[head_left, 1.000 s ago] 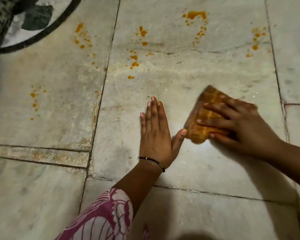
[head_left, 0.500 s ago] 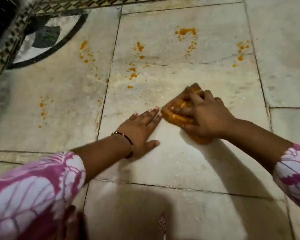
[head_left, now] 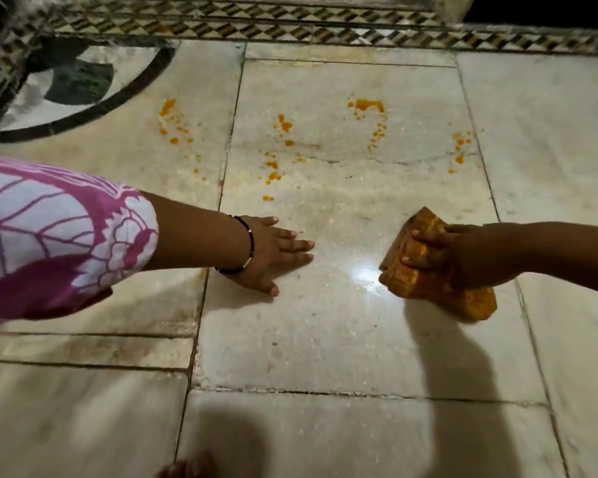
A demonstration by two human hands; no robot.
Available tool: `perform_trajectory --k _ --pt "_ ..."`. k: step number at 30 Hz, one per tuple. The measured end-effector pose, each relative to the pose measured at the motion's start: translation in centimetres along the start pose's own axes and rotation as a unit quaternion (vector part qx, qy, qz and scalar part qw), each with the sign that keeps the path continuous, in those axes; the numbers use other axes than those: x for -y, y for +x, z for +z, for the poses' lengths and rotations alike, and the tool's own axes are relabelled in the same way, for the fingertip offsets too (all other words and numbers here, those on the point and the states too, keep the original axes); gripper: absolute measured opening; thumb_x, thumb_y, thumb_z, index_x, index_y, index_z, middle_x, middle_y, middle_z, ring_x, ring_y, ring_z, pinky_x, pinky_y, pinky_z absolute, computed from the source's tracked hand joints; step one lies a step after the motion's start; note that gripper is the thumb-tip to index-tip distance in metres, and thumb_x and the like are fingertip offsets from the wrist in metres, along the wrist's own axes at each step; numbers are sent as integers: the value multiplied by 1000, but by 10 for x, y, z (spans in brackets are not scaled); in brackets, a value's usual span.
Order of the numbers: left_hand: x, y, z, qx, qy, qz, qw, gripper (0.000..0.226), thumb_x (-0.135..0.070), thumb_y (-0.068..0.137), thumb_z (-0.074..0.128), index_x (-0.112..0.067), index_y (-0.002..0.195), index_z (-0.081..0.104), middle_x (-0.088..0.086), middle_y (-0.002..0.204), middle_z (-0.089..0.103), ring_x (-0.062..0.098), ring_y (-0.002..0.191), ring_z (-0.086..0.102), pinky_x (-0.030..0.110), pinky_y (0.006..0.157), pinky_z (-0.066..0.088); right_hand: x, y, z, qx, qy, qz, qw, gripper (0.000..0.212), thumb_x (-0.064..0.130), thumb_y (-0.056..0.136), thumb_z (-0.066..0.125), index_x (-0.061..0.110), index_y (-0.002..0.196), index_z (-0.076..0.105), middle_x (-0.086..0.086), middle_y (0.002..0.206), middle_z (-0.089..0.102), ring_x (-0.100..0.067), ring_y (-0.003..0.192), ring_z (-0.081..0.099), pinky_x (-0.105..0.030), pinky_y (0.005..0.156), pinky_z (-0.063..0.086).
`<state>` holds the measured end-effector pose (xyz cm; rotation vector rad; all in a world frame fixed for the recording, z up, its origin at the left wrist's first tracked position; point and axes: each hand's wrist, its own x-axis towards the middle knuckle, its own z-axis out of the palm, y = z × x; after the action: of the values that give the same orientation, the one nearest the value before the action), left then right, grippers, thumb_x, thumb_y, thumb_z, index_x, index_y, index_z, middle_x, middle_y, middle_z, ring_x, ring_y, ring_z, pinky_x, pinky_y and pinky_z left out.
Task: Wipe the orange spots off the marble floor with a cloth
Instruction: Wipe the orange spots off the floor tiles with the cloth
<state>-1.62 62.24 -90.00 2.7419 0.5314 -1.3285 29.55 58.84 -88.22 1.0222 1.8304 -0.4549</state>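
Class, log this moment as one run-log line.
right hand grips cloth | left hand flat on floor | orange spots remain

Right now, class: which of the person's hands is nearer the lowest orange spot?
Left. The left hand lies flat just below the lowest orange spot; the right hand grips the cloth far right.

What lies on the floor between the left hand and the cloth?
In the head view, only bare marble floor with a bright light glare separates the flat left hand from the orange cloth, which the right hand holds. No orange spots lie there.
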Motion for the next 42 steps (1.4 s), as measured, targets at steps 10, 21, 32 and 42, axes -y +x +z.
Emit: perform_trajectory --k 10,21,32,42 --pt "-22 -4 95 -342 -363 -238 833 88 -75 81 -4 -19 149 -11 -3 155 -16 14 145 -9 37 115 -14 133 18 14 -291 0 -106 951 61 64 83 35 49 141 28 -2 152 30 -47 135 27 -63 104 31" --pt "-20 -40 145 -406 -420 -395 709 82 -65 91 5 -10 151 6 5 159 -1 17 145 0 41 111 -20 174 102 -88 -357 216 19 908 49 56 94 29 60 140 12 14 158 -7 -24 144 -16 -46 112 -8" --pt "-44 -41 171 -433 -441 -382 687 78 -60 92 4 -8 151 1 8 159 -4 20 146 -1 43 116 -9 267 90 -95 -424 180 -44 887 49 52 81 41 49 130 45 -1 151 34 -44 137 20 -66 102 21" --pt "-49 -47 177 -418 -413 -353 728 84 -66 91 3 -7 151 1 12 159 -3 23 146 0 47 115 -4 170 100 -108 -390 187 118 894 60 67 87 29 56 141 7 4 158 2 -35 130 18 -51 95 33"
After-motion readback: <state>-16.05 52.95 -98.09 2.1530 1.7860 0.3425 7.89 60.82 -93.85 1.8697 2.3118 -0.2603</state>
